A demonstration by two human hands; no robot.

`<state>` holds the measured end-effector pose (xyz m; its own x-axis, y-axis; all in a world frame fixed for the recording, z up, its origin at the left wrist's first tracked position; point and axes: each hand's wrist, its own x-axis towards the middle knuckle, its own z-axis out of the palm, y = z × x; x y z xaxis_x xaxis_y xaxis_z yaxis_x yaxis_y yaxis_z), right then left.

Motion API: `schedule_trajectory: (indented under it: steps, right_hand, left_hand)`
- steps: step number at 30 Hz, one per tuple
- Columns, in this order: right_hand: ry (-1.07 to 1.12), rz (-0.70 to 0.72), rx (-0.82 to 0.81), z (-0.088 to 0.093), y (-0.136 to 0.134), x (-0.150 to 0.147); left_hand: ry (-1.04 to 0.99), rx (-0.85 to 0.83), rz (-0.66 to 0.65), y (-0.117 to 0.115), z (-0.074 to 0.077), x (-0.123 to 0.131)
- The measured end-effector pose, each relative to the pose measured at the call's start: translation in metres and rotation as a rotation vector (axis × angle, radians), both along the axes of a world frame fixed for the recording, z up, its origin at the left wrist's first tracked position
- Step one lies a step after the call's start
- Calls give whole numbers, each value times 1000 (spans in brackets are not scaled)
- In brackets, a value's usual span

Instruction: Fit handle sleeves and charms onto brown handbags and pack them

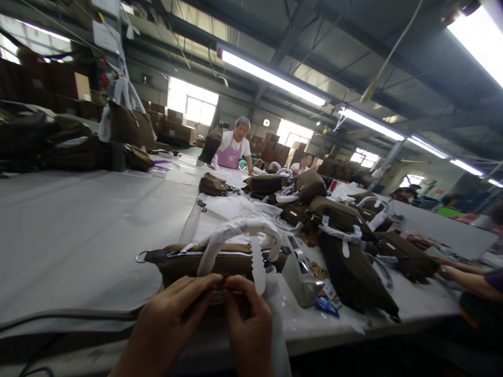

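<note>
Right in front of me a dark olive handbag (176, 269) lies on the white table, its silver zipper closed along the top. White wrapping covers its arched handles (212, 251), and a notched white strip (258, 262) hangs from them. My left hand (176, 309) and my right hand (247, 314) meet at the near side of the bag. Their thumbs and forefingers are pinched together, almost touching. What they pinch is small and dark, and the fingers hide most of it.
A tape dispenser (302, 277) stands right of the bag, beside a blue packet (328, 307). More olive bags (349, 267) are heaped to the right. A grey strap (70, 315) runs left. A person in a purple apron (230, 155) stands across the table; another person's arm (467, 277) reaches in at right.
</note>
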<state>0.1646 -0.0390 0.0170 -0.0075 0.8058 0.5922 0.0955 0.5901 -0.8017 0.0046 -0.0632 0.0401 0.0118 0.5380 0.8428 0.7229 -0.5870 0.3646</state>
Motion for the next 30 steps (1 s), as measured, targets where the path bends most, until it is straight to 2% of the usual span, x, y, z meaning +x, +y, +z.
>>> schedule_trajectory:
  steps: [15,20,26,30]
  right_hand:
    - [-103,-55,112,0,3,6]
    - [-119,-1,129,-2,4,5]
    - [-198,-28,241,5,1,5]
    - [-237,-28,242,12,-2,5]
  left_hand:
    - [63,1,44,-3,-2,-3]
    - [77,21,37,-2,-2,-3]
    - [53,52,-11,-2,0,-2]
    - [9,69,-33,-4,-1,1]
